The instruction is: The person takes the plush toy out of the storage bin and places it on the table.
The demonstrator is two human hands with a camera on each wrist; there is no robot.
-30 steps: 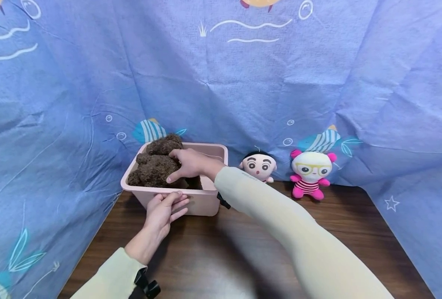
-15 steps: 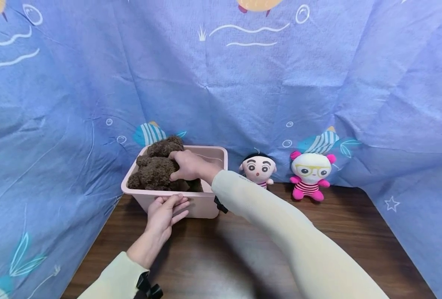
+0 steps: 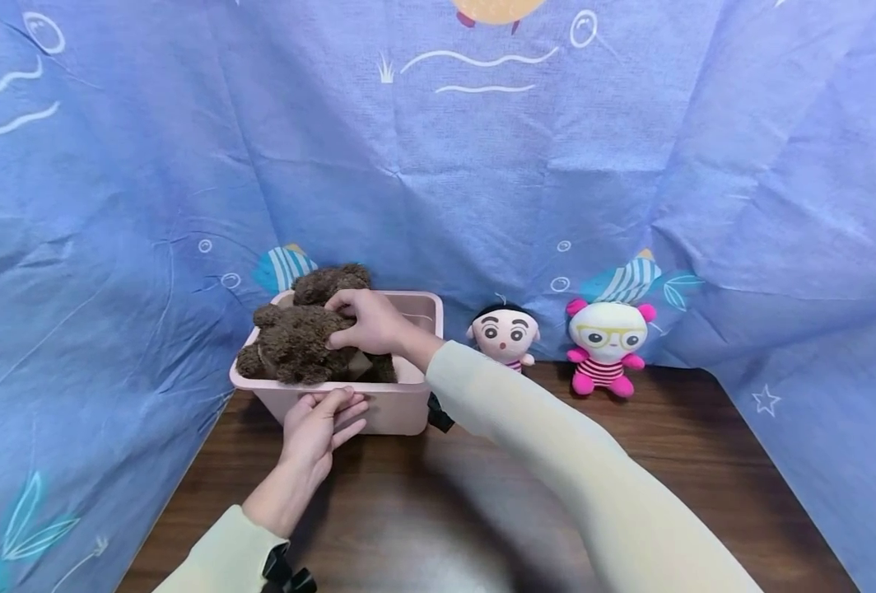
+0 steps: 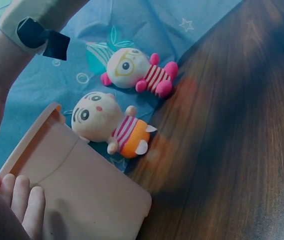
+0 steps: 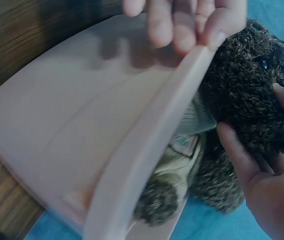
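The left sleeve and right sleeve are pale cream, a bit green. On the right one sits a black band with a square black bit. The left one has a lumpy black thing. The left hand and right hand are bare.

I'm reading the bin as pale pink from my end, and the bear inside it as dark brown. Right of the bin, the boy doll is wearing purple-and-white stripes above orange; farther from the bin, the panda is showing white, hot pink, yellow and red-and-white stripes. Behind the bin, the blue curtain is carrying white wavy lines and striped fish.
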